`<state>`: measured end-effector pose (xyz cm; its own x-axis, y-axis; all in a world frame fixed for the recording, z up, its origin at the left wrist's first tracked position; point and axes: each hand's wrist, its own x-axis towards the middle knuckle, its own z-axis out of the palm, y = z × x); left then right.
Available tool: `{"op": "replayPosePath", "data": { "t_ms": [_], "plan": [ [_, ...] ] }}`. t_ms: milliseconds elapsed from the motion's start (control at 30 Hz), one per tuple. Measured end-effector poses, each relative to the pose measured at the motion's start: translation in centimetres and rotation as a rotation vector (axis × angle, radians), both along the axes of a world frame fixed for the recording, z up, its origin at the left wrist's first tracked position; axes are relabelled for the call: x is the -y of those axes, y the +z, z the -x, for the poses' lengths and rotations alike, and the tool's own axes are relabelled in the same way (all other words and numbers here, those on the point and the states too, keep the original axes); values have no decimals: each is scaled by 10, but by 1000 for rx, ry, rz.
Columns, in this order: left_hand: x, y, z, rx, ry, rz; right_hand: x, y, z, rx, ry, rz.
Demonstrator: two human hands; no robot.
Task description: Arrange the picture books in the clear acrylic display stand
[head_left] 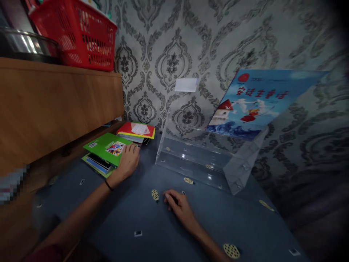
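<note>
My left hand (129,160) is on the right edge of a green book (102,143) with a colourful cover picture, its fingers closed over that edge. Beneath it lies a small stack of books (99,163), partly covered by the green one. My right hand (180,207) rests low over the table, fingers loosely curled and slightly apart, with nothing visible in them. Ahead of it stands a clear acrylic book rack (191,160) with stepped tiers. A blue picture book (253,103) with red Chinese lettering leans upright at the rack's upper right.
A second pile, topped by a red book (125,128), lies behind the green one. The dark blue table cover (152,225) has pineapple prints. On the left, a wooden cabinet (60,105) carries a red basket (79,36) and a metal pot (29,45). Patterned wallpaper (171,62) is behind.
</note>
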<state>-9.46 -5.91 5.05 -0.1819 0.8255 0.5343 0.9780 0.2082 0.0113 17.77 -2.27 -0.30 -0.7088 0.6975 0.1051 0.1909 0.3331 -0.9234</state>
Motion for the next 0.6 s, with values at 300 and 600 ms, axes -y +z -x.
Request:
{"op": "replayPosePath", "data": {
  "t_ms": [300,600],
  "plan": [
    [20,-6,4,-25,230,120,-1,-6,-8,-12,-8,29],
    [23,-1,10,-134,280,188,-1,-7,-10,-8,-13,12]
  ]
}}
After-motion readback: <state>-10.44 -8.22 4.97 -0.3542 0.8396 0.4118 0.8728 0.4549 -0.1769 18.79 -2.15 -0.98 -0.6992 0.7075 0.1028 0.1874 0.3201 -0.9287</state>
